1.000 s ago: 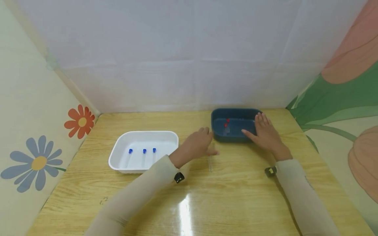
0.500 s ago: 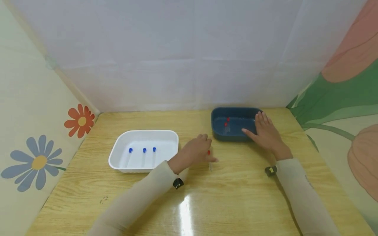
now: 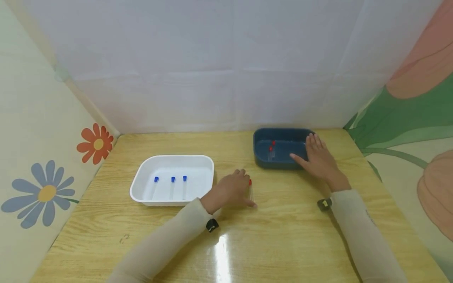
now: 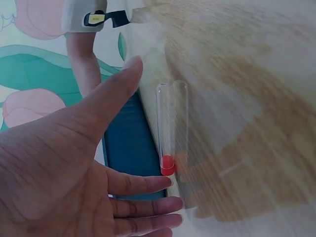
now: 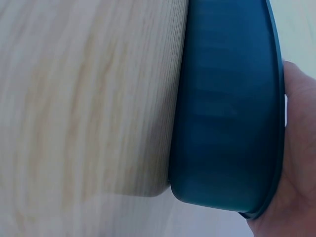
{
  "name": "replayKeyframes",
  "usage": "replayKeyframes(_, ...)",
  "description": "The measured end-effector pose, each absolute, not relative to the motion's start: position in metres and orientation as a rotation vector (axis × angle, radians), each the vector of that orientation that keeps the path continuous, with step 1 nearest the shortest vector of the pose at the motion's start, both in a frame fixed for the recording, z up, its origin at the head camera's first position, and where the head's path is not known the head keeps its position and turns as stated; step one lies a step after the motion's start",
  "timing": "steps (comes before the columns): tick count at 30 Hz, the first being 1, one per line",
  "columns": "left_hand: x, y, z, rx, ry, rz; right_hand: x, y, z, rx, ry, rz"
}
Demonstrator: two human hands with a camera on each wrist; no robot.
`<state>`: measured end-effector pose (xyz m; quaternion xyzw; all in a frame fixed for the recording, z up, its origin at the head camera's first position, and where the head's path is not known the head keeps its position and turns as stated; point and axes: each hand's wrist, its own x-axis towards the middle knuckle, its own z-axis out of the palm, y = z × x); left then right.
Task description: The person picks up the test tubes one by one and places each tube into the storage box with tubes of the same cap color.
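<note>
A clear test tube (image 3: 251,192) with a red cap (image 4: 168,167) lies on the table between the two containers. My left hand (image 3: 233,190) is right beside it, fingers apart and thumb stretched toward its capless end; in the left wrist view the palm faces the tube and a gap shows between them. My right hand (image 3: 321,160) rests on the right end of the dark blue container (image 3: 283,165), fingers straight along the rim and thumb over the near side. Inside that container lie two red-capped tubes (image 3: 271,155).
A white tray (image 3: 171,204) stands to the left, holding three tubes with blue caps (image 3: 185,179). My left forearm (image 3: 177,236) crosses the table in front of it. A white covering (image 3: 198,98) hangs behind the table.
My left hand has come back from beside the blue container toward the table's front, uncovering the red cap of the tube on the table. My right hand stays on the rim.
</note>
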<state>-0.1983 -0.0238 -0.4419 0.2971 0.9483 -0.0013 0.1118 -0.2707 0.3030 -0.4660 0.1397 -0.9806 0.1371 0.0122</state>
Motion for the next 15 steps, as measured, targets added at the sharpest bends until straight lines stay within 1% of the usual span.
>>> replayKeyframes(15,-0.1984,-0.0266,-0.4517,0.965,2.797,-0.078,-0.2680,0.3014,-0.4620,0.426,-3.081,0.417)
